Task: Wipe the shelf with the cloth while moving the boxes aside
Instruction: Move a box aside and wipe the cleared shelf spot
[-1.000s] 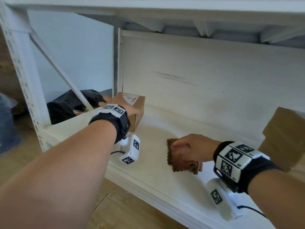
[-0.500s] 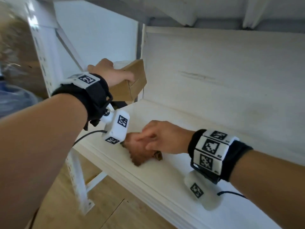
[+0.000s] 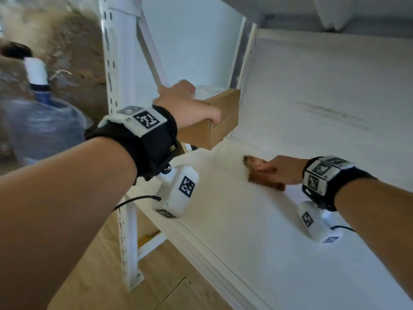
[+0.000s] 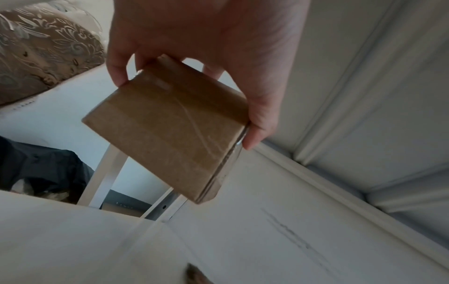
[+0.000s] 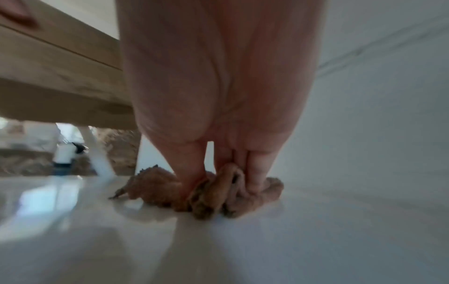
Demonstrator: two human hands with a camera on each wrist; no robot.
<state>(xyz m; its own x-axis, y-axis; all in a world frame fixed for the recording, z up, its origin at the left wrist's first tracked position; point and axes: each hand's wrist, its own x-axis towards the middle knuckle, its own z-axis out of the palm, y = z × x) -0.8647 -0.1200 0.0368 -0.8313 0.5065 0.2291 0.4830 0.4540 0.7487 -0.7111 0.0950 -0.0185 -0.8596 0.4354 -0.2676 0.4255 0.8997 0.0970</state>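
Left hand (image 3: 185, 104) grips box (image 3: 220, 118) from above, lifted off shelf (image 3: 223, 220). Right hand (image 3: 282, 170) presses bunched cloth (image 3: 253, 173) at box's 4 o'clock. Wiping midway; cleared corner probably unwiped.

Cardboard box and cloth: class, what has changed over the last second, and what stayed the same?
The left hand has lifted the cardboard box off the shelf. The right hand has slid the cloth toward the corner beneath the box. Both grips are unchanged.
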